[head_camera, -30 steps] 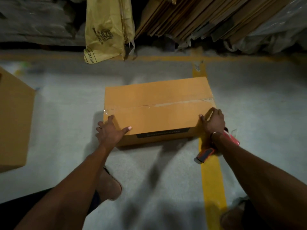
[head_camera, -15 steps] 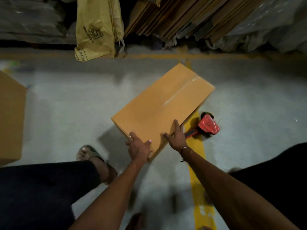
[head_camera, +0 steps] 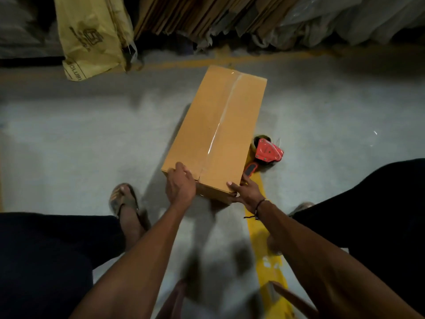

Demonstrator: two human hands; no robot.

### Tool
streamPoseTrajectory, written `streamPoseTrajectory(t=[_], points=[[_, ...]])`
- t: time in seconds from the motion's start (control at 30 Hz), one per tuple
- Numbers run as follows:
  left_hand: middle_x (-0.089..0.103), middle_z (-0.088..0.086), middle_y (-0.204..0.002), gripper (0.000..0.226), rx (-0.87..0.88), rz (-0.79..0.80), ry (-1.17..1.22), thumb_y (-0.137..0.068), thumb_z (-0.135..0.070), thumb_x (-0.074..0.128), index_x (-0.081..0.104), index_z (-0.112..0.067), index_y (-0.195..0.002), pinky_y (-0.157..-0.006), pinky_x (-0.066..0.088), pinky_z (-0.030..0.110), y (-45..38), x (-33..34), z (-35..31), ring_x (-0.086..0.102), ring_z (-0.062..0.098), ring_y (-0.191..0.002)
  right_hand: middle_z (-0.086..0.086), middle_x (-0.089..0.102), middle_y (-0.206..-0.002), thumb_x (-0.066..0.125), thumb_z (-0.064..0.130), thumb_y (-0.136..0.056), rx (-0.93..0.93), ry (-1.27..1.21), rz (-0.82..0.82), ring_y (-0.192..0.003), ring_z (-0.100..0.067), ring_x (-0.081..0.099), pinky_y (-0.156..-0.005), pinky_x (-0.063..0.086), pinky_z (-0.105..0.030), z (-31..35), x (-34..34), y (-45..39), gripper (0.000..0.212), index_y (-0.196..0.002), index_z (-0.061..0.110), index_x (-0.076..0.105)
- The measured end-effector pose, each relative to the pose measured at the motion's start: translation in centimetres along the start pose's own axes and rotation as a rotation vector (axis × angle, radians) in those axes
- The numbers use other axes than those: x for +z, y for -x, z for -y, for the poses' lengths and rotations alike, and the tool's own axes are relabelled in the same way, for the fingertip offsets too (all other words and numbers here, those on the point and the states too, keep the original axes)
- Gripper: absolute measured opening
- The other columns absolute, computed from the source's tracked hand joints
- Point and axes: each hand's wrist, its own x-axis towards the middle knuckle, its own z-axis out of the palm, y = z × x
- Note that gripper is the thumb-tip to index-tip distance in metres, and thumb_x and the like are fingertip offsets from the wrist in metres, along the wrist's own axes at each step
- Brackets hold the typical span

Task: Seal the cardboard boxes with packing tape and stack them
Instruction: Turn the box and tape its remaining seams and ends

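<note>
Grey concrete floor (head_camera: 80, 139) fills the view, a yellow painted line (head_camera: 269, 254) running toward six o'clock. At twelve o'clock, flattened cardboard sheets (head_camera: 195, 14) lean in a row; a yellow sack (head_camera: 92, 35) hangs at eleven. Dead centre lies the cardboard box (head_camera: 218, 130), clear tape along its top seam. The left hand (head_camera: 180, 187) curls over its near left corner; the right hand (head_camera: 247, 192) grips the near right corner. The red tape dispenser (head_camera: 266, 153) sits at three o'clock beside the box.
</note>
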Motion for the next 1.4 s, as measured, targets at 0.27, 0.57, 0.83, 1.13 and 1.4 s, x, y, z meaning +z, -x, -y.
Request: streamPoseTrajectory(t=[0.27,0.57,0.83,1.13,1.4], points=[[0.047,0.019,-0.123,0.047,0.128,0.237,-0.025,-0.098,-0.022,0.070,0.051,-0.030,-0.141,-0.094,0.050,0.046,-3.3,0.0,1.6,0.060,0.042,-0.106,-0.010,0.074,-0.118,0.085,0.009,-0.082,-0.130,0.169,-0.214,-0.078,-0.027,0.069,-0.065,0.063,-0.055,3.8,-3.4,-3.6,0.053,-0.131,0.007,0.067],[0.039,0.018,-0.125,0.038,0.128,0.119,-0.227,-0.098,-0.036,0.064,0.047,-0.029,-0.130,-0.090,0.050,0.048,0.2,3.6,-1.6,0.052,0.041,-0.111,0.002,0.075,-0.084,0.090,0.022,-0.077,-0.086,-0.046,-0.388,-0.069,-0.012,0.069,-0.077,0.064,-0.036,4.5,-6.9,-5.7,0.039,-0.112,0.008,0.078],[0.034,0.007,-0.162,0.050,0.660,0.162,-0.186,-0.103,-0.032,0.049,0.042,-0.030,-0.152,-0.121,0.031,0.047,-0.4,8.0,-6.4,0.029,0.027,-0.150,-0.001,0.073,-0.118,0.075,0.031,-0.092,0.012,-0.294,-0.176,-0.106,-0.018,0.071,-0.072,0.061,-0.028,3.2,-10.7,-6.9,0.038,-0.126,0.016,0.066],[0.033,0.003,-0.164,0.042,0.766,0.168,-0.152,-0.106,-0.028,0.047,0.052,-0.030,-0.147,-0.123,0.025,0.050,-0.8,12.9,-8.2,0.023,0.023,-0.156,-0.015,0.073,-0.104,0.049,0.089,-0.071,0.155,-0.057,-0.495,-0.094,-0.035,0.069,-0.093,0.057,-0.052,1.6,-12.1,-17.3,0.089,-0.107,0.012,0.073],[0.032,0.003,-0.166,0.045,0.748,0.165,-0.123,-0.105,-0.028,0.045,0.051,-0.030,-0.150,-0.125,0.022,0.052,-0.8,13.8,-7.9,0.019,0.021,-0.158,-0.015,0.057,-0.144,0.026,0.109,-0.051,0.283,-0.048,-0.534,-0.124,-0.040,0.057,-0.110,0.043,-0.054,0.0,-11.2,-24.0,0.140,-0.152,0.012,0.044]])
